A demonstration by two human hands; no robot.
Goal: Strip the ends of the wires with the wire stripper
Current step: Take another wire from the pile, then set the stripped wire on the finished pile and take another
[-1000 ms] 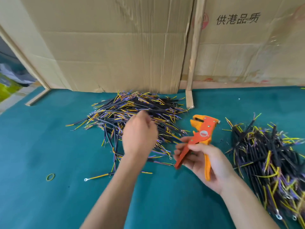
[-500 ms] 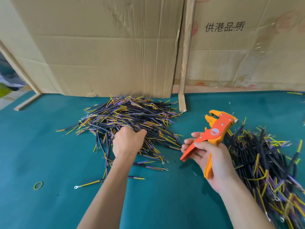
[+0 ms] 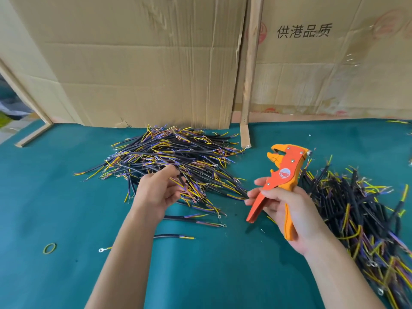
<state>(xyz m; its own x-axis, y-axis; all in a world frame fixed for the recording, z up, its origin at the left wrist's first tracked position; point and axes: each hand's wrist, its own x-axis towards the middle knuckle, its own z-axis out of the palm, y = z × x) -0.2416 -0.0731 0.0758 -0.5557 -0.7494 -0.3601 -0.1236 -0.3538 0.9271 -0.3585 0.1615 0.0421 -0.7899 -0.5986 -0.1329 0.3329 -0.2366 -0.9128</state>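
A heap of short black cables with yellow and purple wire ends (image 3: 174, 157) lies on the green table at centre. My left hand (image 3: 157, 192) is at the heap's near edge and pinches one black cable (image 3: 181, 178) between thumb and fingers, lifted slightly off the pile. My right hand (image 3: 287, 206) grips the handles of an orange wire stripper (image 3: 282, 172), held above the table with its jaws pointing up and away. A second pile of similar cables (image 3: 356, 210) spreads along the right side.
Cardboard sheets (image 3: 145, 63) and a wooden post (image 3: 249, 70) stand along the table's far edge. A few loose cables (image 3: 196, 219) lie in front of the heap. A rubber band (image 3: 49, 248) and a wire with a ring terminal (image 3: 104, 249) lie at the near left.
My left hand, which was reaching into the heap palm down, has turned and drawn back, now pinching a single cable. My right hand keeps holding the stripper in about the same place.
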